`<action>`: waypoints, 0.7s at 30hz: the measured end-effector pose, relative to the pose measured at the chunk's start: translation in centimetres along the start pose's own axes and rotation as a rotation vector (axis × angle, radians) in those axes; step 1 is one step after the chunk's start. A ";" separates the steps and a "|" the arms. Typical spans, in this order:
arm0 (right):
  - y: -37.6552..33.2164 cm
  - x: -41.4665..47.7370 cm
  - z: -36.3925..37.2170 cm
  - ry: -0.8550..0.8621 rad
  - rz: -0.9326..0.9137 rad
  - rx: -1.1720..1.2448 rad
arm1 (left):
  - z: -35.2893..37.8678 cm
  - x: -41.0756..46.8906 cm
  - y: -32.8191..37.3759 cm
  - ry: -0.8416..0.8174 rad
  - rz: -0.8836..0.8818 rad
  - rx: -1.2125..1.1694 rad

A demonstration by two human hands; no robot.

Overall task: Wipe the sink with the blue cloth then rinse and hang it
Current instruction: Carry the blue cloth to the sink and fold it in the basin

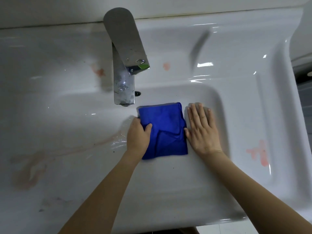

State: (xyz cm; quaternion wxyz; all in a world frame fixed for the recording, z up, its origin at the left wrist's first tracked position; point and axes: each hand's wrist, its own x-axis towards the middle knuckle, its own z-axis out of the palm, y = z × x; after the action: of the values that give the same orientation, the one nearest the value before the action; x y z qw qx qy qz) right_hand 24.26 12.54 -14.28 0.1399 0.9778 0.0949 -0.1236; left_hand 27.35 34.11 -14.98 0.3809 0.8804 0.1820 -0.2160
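A folded blue cloth [166, 130] lies in the basin of the white sink [224, 125], just right of the tap's spout. My left hand [138, 134] grips the cloth's left edge, thumb on top of the fabric. My right hand [201, 129] lies flat on the basin surface beside the cloth's right edge, fingers straight and pointing away from me, thumb touching the cloth. The chrome tap [124, 61] stands over the basin with drops on it; no water stream is visible.
Pink-red stains mark the sink: on the ledge left of the tap [99, 71], right of the tap [166, 66], on the right rim [258, 152] and in streaks across the left basin [28, 173]. An overflow hole [137, 93] sits behind the spout.
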 end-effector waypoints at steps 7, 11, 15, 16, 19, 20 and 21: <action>-0.5 0.5 -0.3 -0.043 -0.005 0.105 | -2.0 -0.1 -2.4 0.078 0.176 -0.034; -2.9 2.1 -0.5 -0.033 -0.067 0.222 | -4.4 0.7 -4.8 0.163 0.148 -0.015; -5.4 3.8 0.3 -0.033 -0.080 0.283 | -5.0 1.6 -6.6 0.186 0.134 -0.001; -5.7 3.9 0.7 -0.050 -0.073 0.274 | -4.9 1.8 -6.8 0.180 0.132 0.003; -5.7 3.8 0.7 -0.019 -0.079 0.321 | -5.0 2.4 -7.0 0.141 0.117 0.017; -5.6 3.7 0.4 0.025 -0.075 0.385 | -5.1 2.6 -7.0 0.120 0.109 0.010; -5.7 3.6 0.0 0.079 -0.063 0.489 | -5.2 2.7 -7.0 0.096 0.104 0.000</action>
State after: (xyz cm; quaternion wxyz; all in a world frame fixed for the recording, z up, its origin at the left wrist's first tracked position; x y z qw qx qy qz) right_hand 26.44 18.47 -16.69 -0.1086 0.9832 0.0981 -0.1088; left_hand 27.42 42.96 -17.32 0.3826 0.8979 0.1541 -0.1535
